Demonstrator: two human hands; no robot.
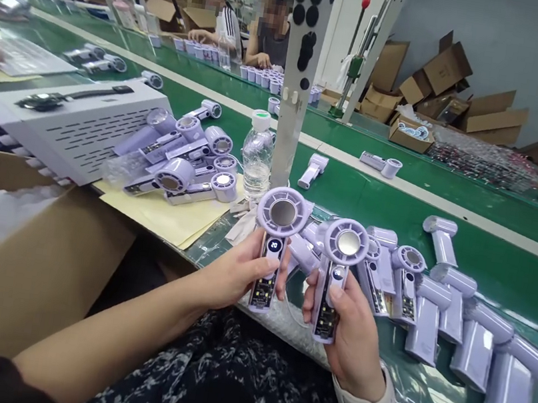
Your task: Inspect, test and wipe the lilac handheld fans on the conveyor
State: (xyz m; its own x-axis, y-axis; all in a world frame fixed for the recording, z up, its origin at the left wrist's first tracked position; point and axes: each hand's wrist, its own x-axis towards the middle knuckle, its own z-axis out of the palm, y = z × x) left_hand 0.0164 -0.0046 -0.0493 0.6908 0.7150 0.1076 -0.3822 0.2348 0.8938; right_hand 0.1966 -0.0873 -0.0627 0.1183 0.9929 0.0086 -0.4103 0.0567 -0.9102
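Two lavender handheld fans are held upright side by side, their round heads at the top and circuit boards showing in the handles. My left hand (238, 271) is wrapped round the left fan (283, 212), thumb on its front below a lit display reading 20. The right fan (348, 241) is in my right hand (357, 322), the thumb pressed just under its small display. Right of my hands, several more fans (471, 353) lie in a row along the table edge. Another pile of fans (176, 174) rests on yellow sheets to the left.
A green conveyor table (401, 198) crosses the view, with a white post (289, 124) rising from it. Beside the post stands a clear bottle (256, 159). A slotted white box (87, 134) and an open carton (37, 261) are left. People sit across the table.
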